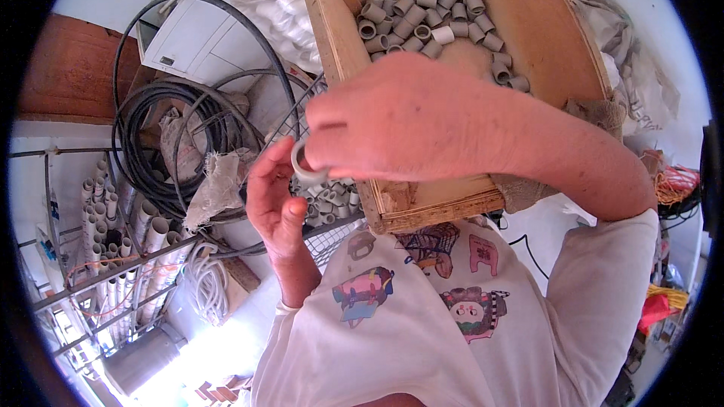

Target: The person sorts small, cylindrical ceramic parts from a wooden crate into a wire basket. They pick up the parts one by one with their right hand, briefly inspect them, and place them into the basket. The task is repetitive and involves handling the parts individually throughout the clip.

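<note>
My right hand (418, 118) reaches left across the near part of an open wooden box (379, 212) and grips a grey plastic pipe coupling (306, 168) by its rim. Just left of that coupling is my left hand (277, 198), its fingers curled and apart from the thumb, with nothing seen in its palm. Whether its fingertips touch the coupling cannot be told. Many grey pipe couplings (427, 11) lie loose in the box, among them a paler one (443, 35). Below my hands, smaller grey pipe fittings (334, 200) fill a wire basket (334, 240).
Coiled black hose (144, 141) lies at the left, near a white cabinet (198, 28). A metal rack (113, 316) holds upright plastic pipes (155, 234). Clear plastic bags (277, 11) stand left of the box. Sackcloth (520, 192) hangs over its near right edge.
</note>
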A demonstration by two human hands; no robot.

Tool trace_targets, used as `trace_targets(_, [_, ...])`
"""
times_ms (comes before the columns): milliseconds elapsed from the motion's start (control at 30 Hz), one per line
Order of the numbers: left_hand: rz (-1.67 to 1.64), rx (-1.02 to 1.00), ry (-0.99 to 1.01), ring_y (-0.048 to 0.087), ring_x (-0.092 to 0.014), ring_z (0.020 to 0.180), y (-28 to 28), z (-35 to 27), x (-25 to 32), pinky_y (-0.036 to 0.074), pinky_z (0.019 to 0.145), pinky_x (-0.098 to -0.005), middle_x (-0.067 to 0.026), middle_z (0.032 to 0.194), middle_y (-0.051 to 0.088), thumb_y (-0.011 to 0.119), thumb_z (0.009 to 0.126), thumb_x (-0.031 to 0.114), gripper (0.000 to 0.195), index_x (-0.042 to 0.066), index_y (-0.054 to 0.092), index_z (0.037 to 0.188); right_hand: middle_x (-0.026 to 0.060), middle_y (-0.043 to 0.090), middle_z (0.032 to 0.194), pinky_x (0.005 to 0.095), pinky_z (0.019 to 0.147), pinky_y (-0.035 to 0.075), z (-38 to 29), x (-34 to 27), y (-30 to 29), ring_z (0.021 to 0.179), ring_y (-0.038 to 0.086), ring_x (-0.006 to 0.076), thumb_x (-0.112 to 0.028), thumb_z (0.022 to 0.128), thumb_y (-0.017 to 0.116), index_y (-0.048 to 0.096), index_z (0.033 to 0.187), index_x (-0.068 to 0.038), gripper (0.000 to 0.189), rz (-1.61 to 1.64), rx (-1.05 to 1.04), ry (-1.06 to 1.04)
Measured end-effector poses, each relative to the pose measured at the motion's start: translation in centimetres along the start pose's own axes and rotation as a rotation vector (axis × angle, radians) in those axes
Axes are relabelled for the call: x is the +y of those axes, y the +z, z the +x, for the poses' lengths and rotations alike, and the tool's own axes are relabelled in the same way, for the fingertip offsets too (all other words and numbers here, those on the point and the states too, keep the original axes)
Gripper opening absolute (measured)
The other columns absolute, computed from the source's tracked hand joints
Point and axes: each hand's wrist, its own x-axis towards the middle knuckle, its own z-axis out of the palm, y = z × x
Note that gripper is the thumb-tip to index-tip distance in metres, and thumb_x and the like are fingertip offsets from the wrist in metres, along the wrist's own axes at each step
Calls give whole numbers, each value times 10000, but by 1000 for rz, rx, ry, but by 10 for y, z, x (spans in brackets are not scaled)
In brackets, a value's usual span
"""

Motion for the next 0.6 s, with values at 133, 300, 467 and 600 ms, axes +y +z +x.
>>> trace_targets(133, [73,-44,-75,484,-217,1107,11,-3,6,341,973,-347,-127,1150,523,714,810,331,619,-75,495,1222,12,529,770,294,537,507,-2,-5,10,713,606,155,-175,779,625,581,813,-121,77,-31,-14,-32])
trace_targets(300, [-49,41,-132,562,-172,913,7,-2,-12,437,855,-302,-113,1075,587,706,830,295,565,-57,504,1222,9,534,750,303,536,503,-2,1,12,721,613,165,-197,796,615,598,835,-126,83,-94,126,-25])
trace_targets(467, [94,173,-309,581,-114,780,-30,-4,-67,475,719,-246,-94,1002,635,638,890,148,358,-17,538,1191,25,619,779,340,600,519,-4,16,-10,737,643,211,-210,815,601,617,845,-117,99,-142,111,201])
trace_targets(600, [280,118,-545,590,-112,788,-95,-45,-156,474,724,-231,-86,990,645,656,865,131,340,-2,564,1164,0,632,793,344,632,511,-12,42,-9,717,637,212,-206,835,592,622,859,-127,88,-210,139,246])
